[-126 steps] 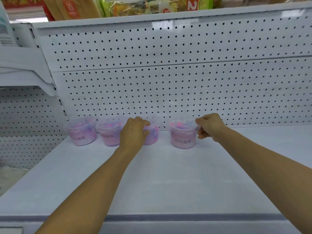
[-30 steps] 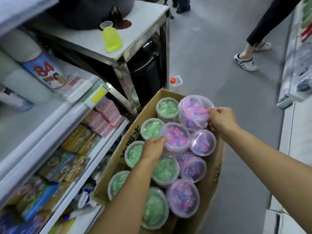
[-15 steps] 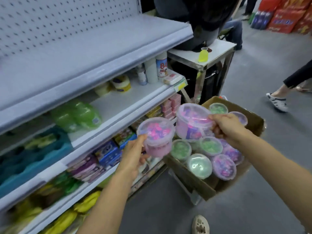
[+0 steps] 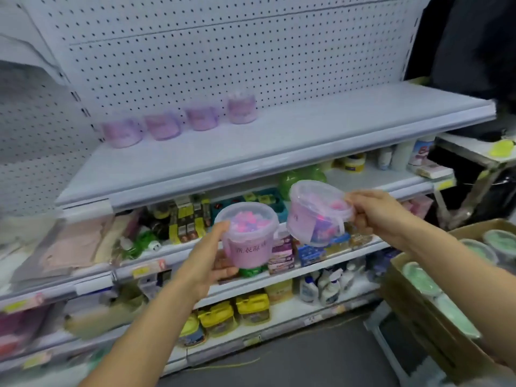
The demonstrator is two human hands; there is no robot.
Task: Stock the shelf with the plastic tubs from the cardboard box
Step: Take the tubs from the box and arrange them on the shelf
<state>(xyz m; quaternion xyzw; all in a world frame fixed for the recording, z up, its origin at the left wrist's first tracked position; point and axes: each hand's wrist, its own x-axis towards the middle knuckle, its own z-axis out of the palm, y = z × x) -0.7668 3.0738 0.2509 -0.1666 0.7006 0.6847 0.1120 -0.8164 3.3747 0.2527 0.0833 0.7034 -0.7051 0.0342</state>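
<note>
My left hand (image 4: pixel 208 256) grips a pink plastic tub (image 4: pixel 247 236) by its side, upright, in front of the lower shelves. My right hand (image 4: pixel 372 212) pinches the rim of a second pink tub (image 4: pixel 314 215), which tilts to the left. Both tubs hang in the air below the white shelf (image 4: pixel 279 143). Several pink tubs (image 4: pixel 164 125) stand in a row at the back of that shelf against the pegboard. The cardboard box (image 4: pixel 435 325) sits at the lower right with green-filled tubs (image 4: pixel 420 277) in it.
Lower shelves (image 4: pixel 279 275) are packed with boxes, bottles and yellow packs. A metal table (image 4: pixel 474 152) with a yellow-green cup stands at the right behind the box. A dark figure fills the upper right corner. The white shelf has bare room to the right of the tub row.
Both hands lifted a pink tub each out of the box and carried them left and up toward the shelving. The view swung from the box to the shelf.
</note>
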